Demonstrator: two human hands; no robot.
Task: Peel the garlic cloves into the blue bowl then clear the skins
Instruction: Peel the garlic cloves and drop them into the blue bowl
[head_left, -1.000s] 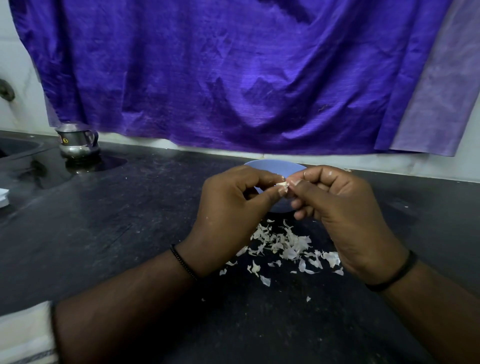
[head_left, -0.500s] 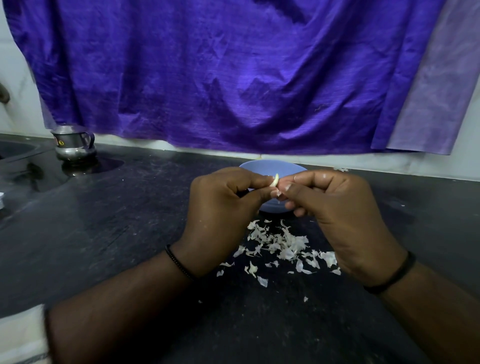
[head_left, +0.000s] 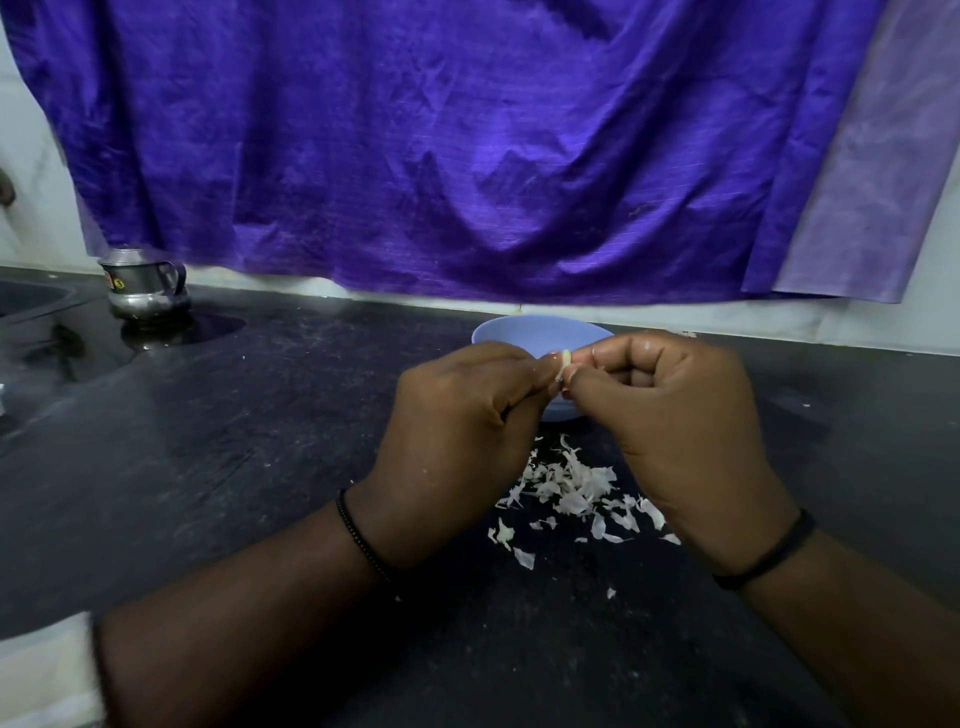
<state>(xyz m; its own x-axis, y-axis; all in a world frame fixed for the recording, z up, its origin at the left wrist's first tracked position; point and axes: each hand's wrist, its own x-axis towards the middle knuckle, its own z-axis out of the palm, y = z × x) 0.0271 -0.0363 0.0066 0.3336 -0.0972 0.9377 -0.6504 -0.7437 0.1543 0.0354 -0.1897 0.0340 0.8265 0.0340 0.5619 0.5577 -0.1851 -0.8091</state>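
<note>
Pinching garlic clove (head_left: 565, 359) btwn both hands, over blue bowl (head_left: 524, 332) near rim.

The picture is dim and cool-toned. The purple cloth (head_left: 467, 156) across the upper frame catches the most light, with soft sheen on its folds. The dark counter (head_left: 208, 441) takes a faint glossy reflection at the left, beneath the steel jug (head_left: 143, 283), which shows small highlights. Shadows are soft and diffuse, without hard edges. The forearms at the bottom fall into deep shade. Wide-angle distortion bends the counter's back edge, and the corners look slightly smeared.
</note>
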